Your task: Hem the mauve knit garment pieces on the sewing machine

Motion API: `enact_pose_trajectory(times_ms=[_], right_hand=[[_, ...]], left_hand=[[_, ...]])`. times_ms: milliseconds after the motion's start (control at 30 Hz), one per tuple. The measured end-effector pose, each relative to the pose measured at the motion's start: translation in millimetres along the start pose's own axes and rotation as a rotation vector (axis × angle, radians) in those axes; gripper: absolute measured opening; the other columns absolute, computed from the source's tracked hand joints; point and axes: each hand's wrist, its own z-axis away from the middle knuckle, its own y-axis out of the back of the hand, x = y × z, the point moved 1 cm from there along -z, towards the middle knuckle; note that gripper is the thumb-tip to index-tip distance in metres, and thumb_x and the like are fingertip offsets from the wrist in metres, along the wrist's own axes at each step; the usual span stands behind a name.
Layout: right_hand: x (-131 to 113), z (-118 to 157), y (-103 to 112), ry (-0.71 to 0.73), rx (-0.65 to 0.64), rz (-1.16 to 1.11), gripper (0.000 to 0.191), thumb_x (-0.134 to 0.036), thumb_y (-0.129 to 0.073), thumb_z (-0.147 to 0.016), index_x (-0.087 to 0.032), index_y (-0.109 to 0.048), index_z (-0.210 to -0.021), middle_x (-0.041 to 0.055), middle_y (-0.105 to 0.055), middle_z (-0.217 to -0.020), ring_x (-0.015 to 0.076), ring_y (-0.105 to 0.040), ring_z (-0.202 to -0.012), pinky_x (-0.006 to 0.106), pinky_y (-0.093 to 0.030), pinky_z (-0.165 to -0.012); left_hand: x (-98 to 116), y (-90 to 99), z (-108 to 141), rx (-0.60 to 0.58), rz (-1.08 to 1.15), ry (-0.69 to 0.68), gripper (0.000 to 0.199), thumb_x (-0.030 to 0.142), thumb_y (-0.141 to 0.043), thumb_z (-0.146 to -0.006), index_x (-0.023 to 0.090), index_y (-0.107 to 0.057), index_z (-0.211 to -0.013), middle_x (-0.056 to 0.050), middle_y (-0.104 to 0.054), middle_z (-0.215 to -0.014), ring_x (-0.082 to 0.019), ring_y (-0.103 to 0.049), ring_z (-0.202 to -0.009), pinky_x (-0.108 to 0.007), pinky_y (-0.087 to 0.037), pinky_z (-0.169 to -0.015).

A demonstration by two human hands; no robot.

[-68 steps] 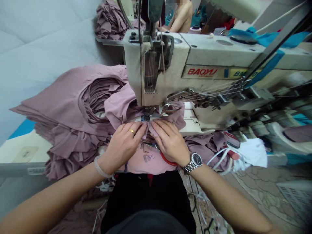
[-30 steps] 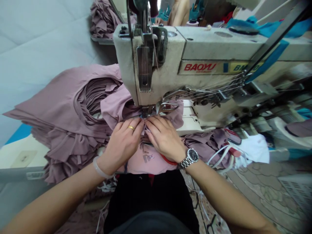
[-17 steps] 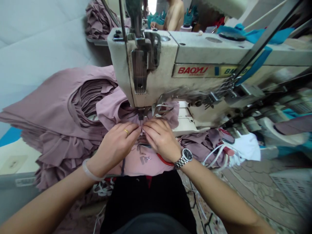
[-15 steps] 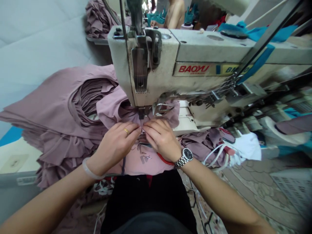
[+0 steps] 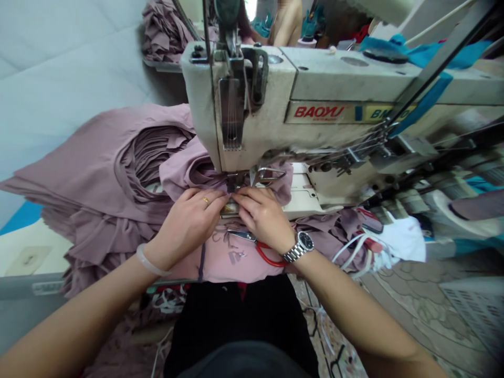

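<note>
**Left hand (image 5: 185,227) and right hand (image 5: 261,220) close in on the presser foot (image 5: 237,181)**

The two hands lie palms down and side by side, their fingertips almost meeting over a fold of mauve knit fabric (image 5: 185,170). Whether they pinch that fold or only press it flat cannot be told from this view. The fabric sits right at the foot of the BAOYU sewing machine (image 5: 318,112), bunched beneath the needle bar and spreading down over the person's black-clad lap (image 5: 240,325).

Holding both hands this close to the foot looks meant to keep the layers level and steer them squarely under it. A tall stack of cut mauve pieces (image 5: 90,178) rests on the white table (image 5: 27,260) to the left, within easy reach, which suits a run of repeated pieces. Red-handled scissors (image 5: 268,255) lie on the fabric just below the right hand, their blades pointing left, placed for quick snipping without a long reach. To the right, white cord (image 5: 354,247) trails across a smaller mauve pile (image 5: 318,233). Beyond the machine, another heap of mauve pieces (image 5: 165,31) sits on a shelf, near a co-worker's bare shoulder (image 5: 287,21).
</note>
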Motion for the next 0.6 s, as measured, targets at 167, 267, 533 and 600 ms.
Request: enact_pose_trajectory(times_ms=[167, 267, 533, 600], right_hand=[[3.4, 0.3, 0.9, 0.008, 0.009, -0.025, 0.028, -0.015, -0.048, -0.095, -0.014, -0.066, -0.115, 0.0079, -0.067, -0.114, 0.0217, -0.055, -0.104, 0.038, -0.047, -0.091], [3.8, 0.1, 2.1, 0.022, 0.021, 0.016, 0.028, -0.015, -0.047, -0.095, -0.014, -0.067, -0.114, 0.0081, -0.067, -0.114, 0.0218, -0.056, -0.103, 0.038, -0.047, -0.091], [-1.2, 2.7, 0.1, 0.216, -0.017, 0.225, 0.032, -0.010, -0.040, -0.096, -0.003, -0.064, -0.117, 0.0158, -0.066, -0.117, 0.0248, -0.054, -0.109, 0.038, -0.049, -0.095], [0.6, 5.5, 2.0, 0.285, 0.013, 0.234, 0.033, -0.007, -0.039, -0.095, 0.000, -0.063, -0.116, 0.0178, -0.065, -0.119, 0.0245, -0.053, -0.114, 0.036, -0.047, -0.099]], left_hand=[[0.9, -2.5, 1.5, -0.003, 0.001, 0.020, 0.033, 0.013, -0.045, -0.094, 0.010, -0.061, -0.122, -0.012, -0.064, -0.124, -0.024, -0.061, -0.109, -0.039, -0.045, -0.091], [0.8, -3.8, 1.9, 0.014, -0.005, 0.030, 0.034, 0.012, -0.046, -0.093, 0.009, -0.060, -0.124, -0.012, -0.063, -0.126, -0.024, -0.061, -0.109, -0.040, -0.046, -0.092], [6.2, -5.6, 2.3, 0.009, 0.023, 0.040, 0.033, 0.009, -0.044, -0.091, 0.008, -0.059, -0.121, -0.014, -0.063, -0.122, -0.027, -0.061, -0.109, -0.043, -0.049, -0.093], [3.7, -4.0, 0.1, 0.030, 0.105, 0.109, 0.030, 0.011, -0.043, -0.093, 0.008, -0.058, -0.119, -0.014, -0.063, -0.116, -0.025, -0.061, -0.107, -0.040, -0.051, -0.092]])
